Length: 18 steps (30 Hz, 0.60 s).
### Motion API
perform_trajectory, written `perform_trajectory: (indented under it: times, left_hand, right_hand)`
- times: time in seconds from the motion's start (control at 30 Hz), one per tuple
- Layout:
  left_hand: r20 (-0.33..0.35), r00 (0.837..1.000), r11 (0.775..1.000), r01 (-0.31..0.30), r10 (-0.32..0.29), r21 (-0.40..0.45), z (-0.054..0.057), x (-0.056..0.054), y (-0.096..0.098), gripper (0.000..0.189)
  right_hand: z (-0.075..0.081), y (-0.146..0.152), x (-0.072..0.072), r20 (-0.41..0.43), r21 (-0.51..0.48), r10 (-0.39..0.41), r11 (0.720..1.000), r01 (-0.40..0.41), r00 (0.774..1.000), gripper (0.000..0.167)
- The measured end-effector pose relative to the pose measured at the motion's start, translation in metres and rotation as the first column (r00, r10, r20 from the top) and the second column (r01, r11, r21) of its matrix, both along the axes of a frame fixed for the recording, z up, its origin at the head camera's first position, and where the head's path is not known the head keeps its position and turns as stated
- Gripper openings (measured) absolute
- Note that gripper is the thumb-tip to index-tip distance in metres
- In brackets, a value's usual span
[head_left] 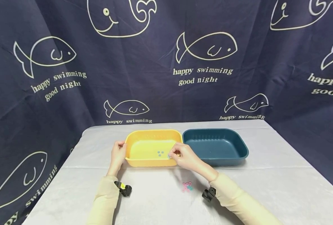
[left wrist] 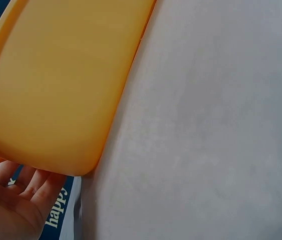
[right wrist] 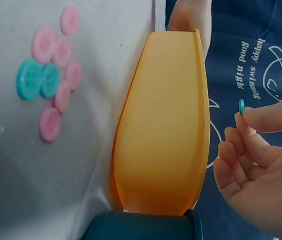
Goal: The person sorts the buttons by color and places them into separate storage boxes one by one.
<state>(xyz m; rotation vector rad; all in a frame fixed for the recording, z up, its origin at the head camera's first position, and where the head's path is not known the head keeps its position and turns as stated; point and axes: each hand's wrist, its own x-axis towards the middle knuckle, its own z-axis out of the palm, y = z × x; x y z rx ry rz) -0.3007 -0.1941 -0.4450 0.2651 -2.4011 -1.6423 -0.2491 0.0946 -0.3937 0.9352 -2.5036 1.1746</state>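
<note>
My right hand [head_left: 184, 155] is over the front right part of a yellow bin [head_left: 155, 163]. Between thumb and index finger it pinches a small teal button [right wrist: 241, 106], seen edge-on in the right wrist view. Three small blue-green buttons [head_left: 162, 152] lie on the bin's floor. At the bin's left end, my left hand [head_left: 118, 156] rests its fingers [left wrist: 44, 192] against the outer wall. On the table in front of the bin is a loose cluster of several pink buttons [right wrist: 49, 124] and two teal buttons [right wrist: 29, 80].
A dark teal bin [head_left: 215, 162] stands against the yellow bin's right end. Both are on a table with a pale cloth [head_left: 152, 200]. Behind hangs a navy curtain [head_left: 161, 81] with white fish drawings.
</note>
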Motion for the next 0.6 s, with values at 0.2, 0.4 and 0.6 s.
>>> perform_trajectory:
  times: [0.2, 0.4, 0.6]
  left_hand:
    - [0.002, 1.000, 1.000, 0.002, -0.002, 0.001, 0.001, 0.001, 0.001, 0.033]
    - [0.003, 1.000, 1.000, 0.001, -0.001, 0.007, 0.001, 0.001, 0.001, 0.033]
    - [0.002, 1.000, 1.000, 0.001, -0.001, 0.027, -0.001, -0.001, 0.000, 0.033]
  right_hand:
    - [0.002, -0.002, -0.007, 0.016, 0.006, -0.016, 1.000, 0.016, 1.000, 0.011]
    - [0.003, -0.004, -0.013, 0.019, 0.019, -0.032, 0.999, 0.031, 0.999, 0.011]
    - [0.003, -0.006, -0.021, 0.027, 0.027, -0.040, 0.999, 0.039, 0.999, 0.011]
